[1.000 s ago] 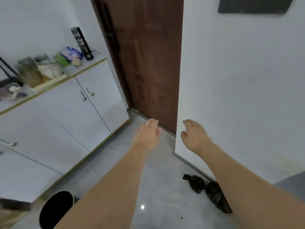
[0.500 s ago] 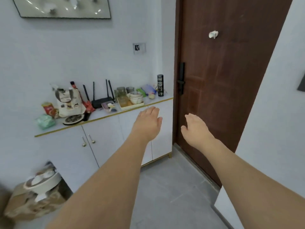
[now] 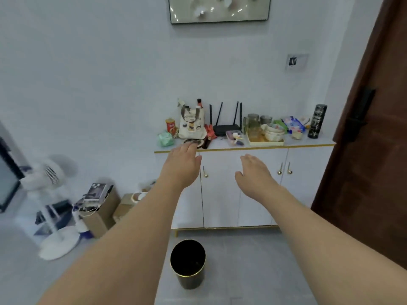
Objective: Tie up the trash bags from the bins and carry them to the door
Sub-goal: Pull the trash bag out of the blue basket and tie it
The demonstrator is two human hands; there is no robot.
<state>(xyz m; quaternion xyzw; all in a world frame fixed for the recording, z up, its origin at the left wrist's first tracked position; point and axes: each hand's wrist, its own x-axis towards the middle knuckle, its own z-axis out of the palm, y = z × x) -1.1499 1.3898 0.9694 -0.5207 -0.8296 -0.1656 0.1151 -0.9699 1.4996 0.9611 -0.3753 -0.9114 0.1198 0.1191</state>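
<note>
view swung left since half a second ago: door (image 3: 372, 128) now sits at the right edge, cabinet (image 3: 242, 186) is centred, and the black bin (image 3: 188, 264) is back in sight on the floor. the tied black bags seen by the wall a second ago are out of view now, so can't say where they lie.

left hand (image 3: 182, 165) and right hand (image 3: 256, 173) are both stretched out in front at about cabinet-top height, palms down, fingers straight and relaxed, holding nothing. they're apart from each other and not touching the cabinet as far as i can tell.

bin stands upright on the grey floor, just in front of the cabinet's left end, between the two forearms in the picture. inside looks dark; can't tell if a liner is in it.

cabinet is white with a gold edge and small gold knobs. on top: a tote bag (image 3: 191, 125), a router (image 3: 226, 128) with four aerials, a tray of bowls (image 3: 267, 136), a dark cylinder (image 3: 316, 121) at the right end near the door.

left of the cabinet on the floor: a white fan (image 3: 51, 208), a brown paper bag (image 3: 100, 211), a cardboard box behind it. framed picture (image 3: 220, 9) hangs on the wall above.
</note>
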